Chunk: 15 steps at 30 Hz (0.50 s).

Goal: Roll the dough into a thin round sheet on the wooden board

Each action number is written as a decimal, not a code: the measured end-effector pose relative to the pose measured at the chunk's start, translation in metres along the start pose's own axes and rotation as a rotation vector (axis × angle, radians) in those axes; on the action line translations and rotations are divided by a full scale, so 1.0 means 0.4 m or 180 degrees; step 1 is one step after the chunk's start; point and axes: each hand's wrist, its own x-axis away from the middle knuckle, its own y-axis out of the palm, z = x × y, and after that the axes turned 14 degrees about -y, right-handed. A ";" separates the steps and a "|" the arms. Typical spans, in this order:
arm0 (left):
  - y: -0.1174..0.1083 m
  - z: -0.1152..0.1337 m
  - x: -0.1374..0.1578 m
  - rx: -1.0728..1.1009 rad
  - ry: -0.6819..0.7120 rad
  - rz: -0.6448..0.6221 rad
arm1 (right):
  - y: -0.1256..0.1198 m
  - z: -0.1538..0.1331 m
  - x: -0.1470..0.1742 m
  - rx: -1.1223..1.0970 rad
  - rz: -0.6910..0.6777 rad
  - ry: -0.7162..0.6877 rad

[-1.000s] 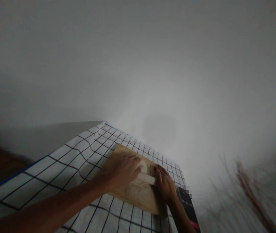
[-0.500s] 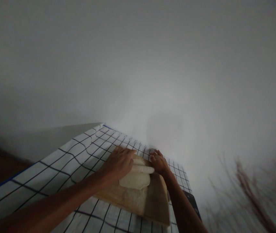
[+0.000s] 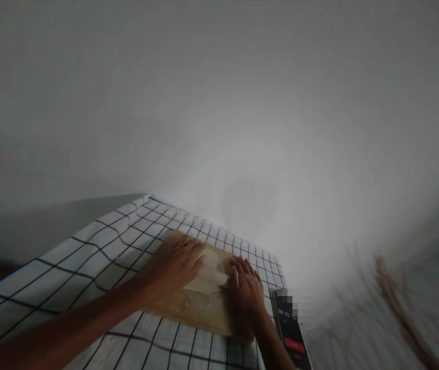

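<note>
A pale rolling pin (image 3: 215, 277) lies across a thin flattened sheet of dough (image 3: 200, 285) on a wooden board (image 3: 192, 311). My left hand (image 3: 179, 262) rests over the pin's left end, fingers stretched out and pointing forward. Over its right end lies my right hand (image 3: 247, 288), palm down with the fingers extended toward the far edge of the board. Both ends of the pin are hidden under my hands, and part of the dough is covered too.
A white tablecloth (image 3: 104, 257) with dark grid lines covers the table. A phone (image 3: 292, 331) with a timer on its screen lies right of the board. Behind the table rises a plain pale wall (image 3: 219, 128). Blurred brown bristles or twigs (image 3: 392, 298) appear at the right.
Both hands have come nearer with the rolling pin across the dough. My right hand's fingers are straighter. The view has shifted, so the table sits further left and more of the phone shows.
</note>
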 end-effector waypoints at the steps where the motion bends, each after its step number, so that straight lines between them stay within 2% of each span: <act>1: 0.000 0.002 0.009 -0.0033 0.0061 -0.0087 | -0.004 -0.015 0.026 -0.0045 0.0030 -0.0037; 5: 0.004 0.015 0.051 -0.0102 0.0117 -0.0149 | 0.000 -0.053 0.133 -0.0112 0.0232 -0.0294; 8: 0.001 0.026 0.060 -0.0004 0.0095 -0.0164 | 0.007 -0.060 0.171 -0.0100 0.0329 -0.0374; 11: -0.010 0.034 0.044 0.0148 0.0041 -0.0253 | -0.004 -0.057 0.142 -0.0146 0.0153 -0.0190; 15: -0.014 0.023 0.018 0.0217 -0.0041 -0.0286 | -0.028 -0.035 0.038 -0.0148 0.0076 -0.0147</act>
